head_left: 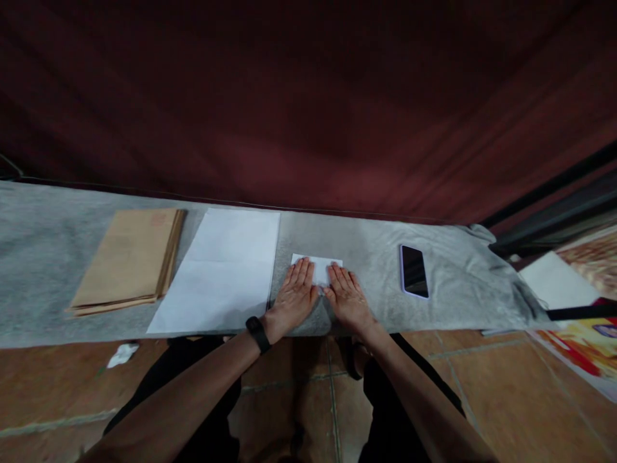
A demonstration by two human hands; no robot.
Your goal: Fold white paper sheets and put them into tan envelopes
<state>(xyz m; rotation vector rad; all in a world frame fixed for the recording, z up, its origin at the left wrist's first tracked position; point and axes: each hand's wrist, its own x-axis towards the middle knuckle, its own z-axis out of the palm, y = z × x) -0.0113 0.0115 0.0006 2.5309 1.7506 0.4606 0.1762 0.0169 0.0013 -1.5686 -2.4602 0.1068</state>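
A small folded piece of white paper (321, 271) lies on the grey cloth in front of me. My left hand (296, 292) rests flat on its left side, fingers stretched out and pointing away from me. On the right side my right hand (348, 297) lies flat in the same way. Both thumbs come close together at the paper's near edge. The paper's outer parts are hidden under my fingers. Just left of my left hand are large white paper sheets (226, 257) with a crease across them.
A stack of brown envelopes (128, 254) lies at the left on the grey cloth (371, 241). A phone (414, 272) in a purple case sits to the right. Dark red fabric (308, 116) rises behind. Crumpled white paper (122, 355) is on the tiled floor (501, 379).
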